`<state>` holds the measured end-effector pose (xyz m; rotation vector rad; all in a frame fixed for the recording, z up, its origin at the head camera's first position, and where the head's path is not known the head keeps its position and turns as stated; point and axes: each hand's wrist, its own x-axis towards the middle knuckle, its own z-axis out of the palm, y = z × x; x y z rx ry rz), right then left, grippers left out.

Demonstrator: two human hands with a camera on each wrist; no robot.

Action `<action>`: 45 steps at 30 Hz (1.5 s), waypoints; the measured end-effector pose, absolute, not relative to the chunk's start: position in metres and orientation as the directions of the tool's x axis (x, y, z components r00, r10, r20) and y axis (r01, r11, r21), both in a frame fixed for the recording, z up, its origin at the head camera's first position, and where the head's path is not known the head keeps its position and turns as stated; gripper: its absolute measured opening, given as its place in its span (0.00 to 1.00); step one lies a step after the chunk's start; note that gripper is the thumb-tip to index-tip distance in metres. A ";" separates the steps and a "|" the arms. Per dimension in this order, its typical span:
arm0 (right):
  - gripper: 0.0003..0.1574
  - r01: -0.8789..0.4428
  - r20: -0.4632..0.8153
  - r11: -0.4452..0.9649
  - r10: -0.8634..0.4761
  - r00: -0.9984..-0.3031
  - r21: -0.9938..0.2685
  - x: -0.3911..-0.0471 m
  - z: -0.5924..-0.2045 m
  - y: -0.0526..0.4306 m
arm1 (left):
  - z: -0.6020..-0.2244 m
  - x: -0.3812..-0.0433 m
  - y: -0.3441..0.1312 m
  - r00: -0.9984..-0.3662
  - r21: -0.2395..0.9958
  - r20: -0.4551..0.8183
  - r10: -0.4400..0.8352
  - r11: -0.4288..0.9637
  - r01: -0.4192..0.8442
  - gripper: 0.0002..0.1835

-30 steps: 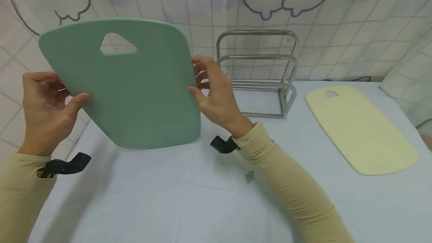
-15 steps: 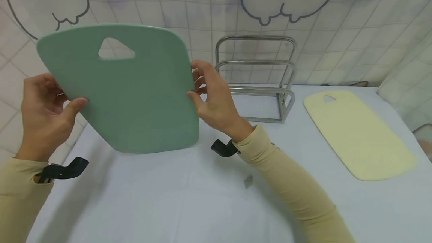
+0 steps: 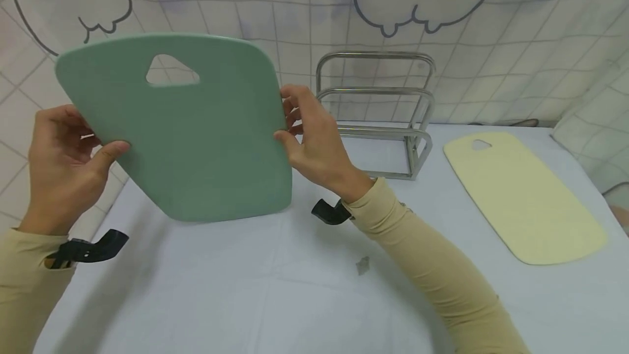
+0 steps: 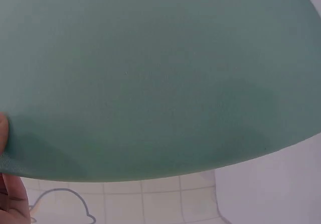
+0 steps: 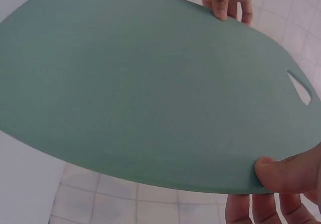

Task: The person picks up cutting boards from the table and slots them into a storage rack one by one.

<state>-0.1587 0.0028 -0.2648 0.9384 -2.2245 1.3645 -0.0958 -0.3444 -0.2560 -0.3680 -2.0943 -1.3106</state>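
Note:
A green cutting board (image 3: 206,141) with a cut-out handle hole near its top is held up and tilted over the left part of the table. At its left edge my left hand (image 3: 69,168) pinches it, thumb on the near face and fingers behind. My right hand (image 3: 319,143) grips the right edge the same way. In the right wrist view the right thumb (image 5: 288,174) presses the board's face while the fingers curl underneath. The board fills most of the left wrist view, with only a bit of the left hand (image 4: 12,199) showing at the side.
A metal wire rack (image 3: 375,90) with several upright loops stands at the back of the table, right of the board. Farther right a pale yellow cutting board (image 3: 523,201) lies flat on the white tablecloth (image 3: 245,288). A tile-patterned curtain (image 3: 295,4) hangs behind.
Both hands keep their grip and the green board holds nearly the same pose. The whole head view has shifted slightly; the rack and yellow board stay put.

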 end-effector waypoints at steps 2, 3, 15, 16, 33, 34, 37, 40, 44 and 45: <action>0.32 -0.708 0.618 0.309 -0.346 -0.706 -0.635 -0.158 -0.264 0.004 | -0.255 -0.096 -0.343 -0.757 0.694 0.648 -0.082 0.473 0.543 0.31; 0.32 -0.716 0.628 0.309 -0.345 -0.698 -0.626 -0.157 -0.263 0.004 | -0.254 -0.096 -0.342 -0.753 0.694 0.654 -0.078 0.460 0.554 0.31; 0.31 -0.772 0.699 0.270 -0.328 -0.635 -0.575 -0.161 -0.254 0.009 | -0.240 -0.100 -0.333 -0.734 0.673 0.672 -0.095 0.492 0.552 0.30; 0.31 -0.769 0.698 0.269 -0.324 -0.639 -0.580 -0.162 -0.253 0.010 | -0.239 -0.100 -0.332 -0.733 0.678 0.673 -0.100 0.479 0.558 0.30; 0.29 -0.783 0.720 0.276 -0.310 -0.621 -0.557 -0.165 -0.239 0.011 | -0.223 -0.102 -0.327 -0.729 0.643 0.677 -0.102 0.563 0.519 0.30; 0.29 -0.784 0.720 0.277 -0.311 -0.620 -0.555 -0.165 -0.238 0.011 | -0.222 -0.102 -0.327 -0.729 0.643 0.677 -0.103 0.565 0.517 0.30; 0.29 -0.784 0.720 0.282 -0.312 -0.620 -0.553 -0.166 -0.237 0.010 | -0.221 -0.101 -0.327 -0.734 0.640 0.671 -0.103 0.580 0.504 0.30; 0.29 -0.787 0.724 0.277 -0.310 -0.616 -0.552 -0.168 -0.236 0.010 | -0.219 -0.102 -0.327 -0.736 0.631 0.670 -0.099 0.598 0.494 0.31; 0.29 -0.783 0.723 0.271 -0.303 -0.621 -0.560 -0.169 -0.234 0.010 | -0.215 -0.103 -0.326 -0.736 0.631 0.670 -0.101 0.600 0.492 0.31; 0.29 -0.781 0.722 0.270 -0.301 -0.624 -0.563 -0.169 -0.233 0.010 | -0.215 -0.103 -0.325 -0.736 0.633 0.669 -0.103 0.598 0.492 0.31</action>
